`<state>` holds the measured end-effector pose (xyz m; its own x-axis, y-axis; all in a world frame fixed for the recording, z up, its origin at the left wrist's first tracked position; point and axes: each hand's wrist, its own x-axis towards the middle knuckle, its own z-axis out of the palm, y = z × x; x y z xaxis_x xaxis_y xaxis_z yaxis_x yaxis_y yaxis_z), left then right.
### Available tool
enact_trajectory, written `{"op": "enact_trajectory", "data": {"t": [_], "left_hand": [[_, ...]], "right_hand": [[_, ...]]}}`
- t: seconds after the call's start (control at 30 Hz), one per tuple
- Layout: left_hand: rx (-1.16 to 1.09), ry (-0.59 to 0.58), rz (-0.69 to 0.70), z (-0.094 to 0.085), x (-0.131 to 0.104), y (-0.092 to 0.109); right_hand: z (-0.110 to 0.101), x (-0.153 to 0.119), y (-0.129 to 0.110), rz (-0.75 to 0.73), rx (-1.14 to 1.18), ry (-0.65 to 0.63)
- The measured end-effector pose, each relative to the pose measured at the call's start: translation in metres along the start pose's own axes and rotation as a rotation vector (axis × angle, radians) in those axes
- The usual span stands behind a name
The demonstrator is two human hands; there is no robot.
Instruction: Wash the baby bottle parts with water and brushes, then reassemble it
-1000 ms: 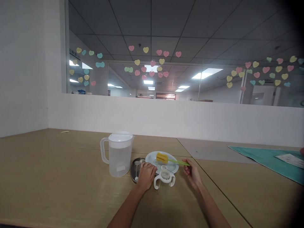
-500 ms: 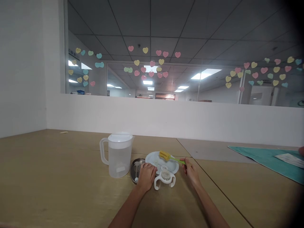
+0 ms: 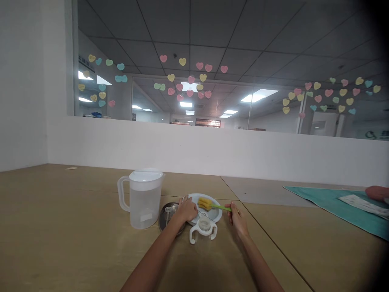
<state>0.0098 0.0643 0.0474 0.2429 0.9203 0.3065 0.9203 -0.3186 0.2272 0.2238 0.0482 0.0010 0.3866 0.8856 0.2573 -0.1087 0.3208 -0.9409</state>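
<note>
"Our left hand has shifted forward since the earlier frame, from beside the cup to the plate's left rim, hasn't it?"

"Yes, and the brush sits a little lower over the plate. What lies nearest us?"

"On the smooth, tan table, a two-handled cup: two glossy white handles curl down like hooks from a collar around a round, translucent opening. It stands at the plate's near edge."

"And our hands?"

"Our right hand pinches the slim green handle with closed fingers. Our left has its fingers partly extended over the rim; we cannot tell whether it grips anything."

"To its left we see a round, dark metal tray holding small clear parts, partly covered by our forearm."

"Just beyond, the brush's soft yellow sponge head, ridged lengthwise, lies over the shallow, pale, shiny plate. Left of the tray rises a frosted plastic pitcher with a looped handle and a white lid."

"Farther right, we find a flat teal cloth. Behind everything come a matte white wall and glass dotted with pastel paper hearts."
</note>
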Motion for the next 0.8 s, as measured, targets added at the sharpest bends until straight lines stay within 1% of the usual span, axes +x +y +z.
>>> {"op": "enact_trajectory", "data": {"t": [0.07,0.1,0.17,0.27,0.3,0.37,0.4,0.43,0.5,0.6,0.73,0.8], "left_hand": [[0.012,-0.061,0.011,0.000,0.007,0.001],[0.016,-0.073,0.012,0.000,0.009,0.001],[0.014,-0.056,0.009,0.000,0.007,0.000],[-0.007,0.046,0.007,0.000,-0.005,-0.002],[-0.022,0.102,0.008,0.001,-0.011,-0.004],[-0.071,0.233,0.016,0.006,-0.023,-0.008],[-0.155,0.352,0.041,0.009,-0.027,-0.010],[-0.227,0.434,0.067,0.012,-0.031,-0.012],[-0.335,0.551,0.117,0.017,-0.037,-0.016],[-0.373,0.608,0.134,0.021,-0.043,-0.018],[-0.357,0.620,0.098,0.018,-0.051,-0.016],[-0.314,0.629,0.070,0.015,-0.054,-0.014]], "right_hand": [[0.000,0.000,-0.001,0.007,0.007,-0.003],[0.000,0.000,-0.001,0.010,0.014,-0.004],[-0.001,-0.001,-0.002,0.017,0.033,-0.004],[-0.001,-0.001,-0.002,0.037,0.086,0.002],[-0.001,-0.001,-0.003,0.051,0.113,0.005],[-0.001,-0.001,-0.004,0.091,0.184,-0.007],[-0.001,-0.001,-0.005,0.112,0.228,-0.024],[-0.001,-0.001,-0.005,0.131,0.274,-0.046],[0.000,-0.001,-0.006,0.159,0.361,-0.093],[-0.001,-0.001,-0.005,0.182,0.449,-0.158],[-0.004,0.000,-0.002,0.205,0.486,-0.228],[-0.005,0.001,-0.001,0.225,0.485,-0.259]]}}
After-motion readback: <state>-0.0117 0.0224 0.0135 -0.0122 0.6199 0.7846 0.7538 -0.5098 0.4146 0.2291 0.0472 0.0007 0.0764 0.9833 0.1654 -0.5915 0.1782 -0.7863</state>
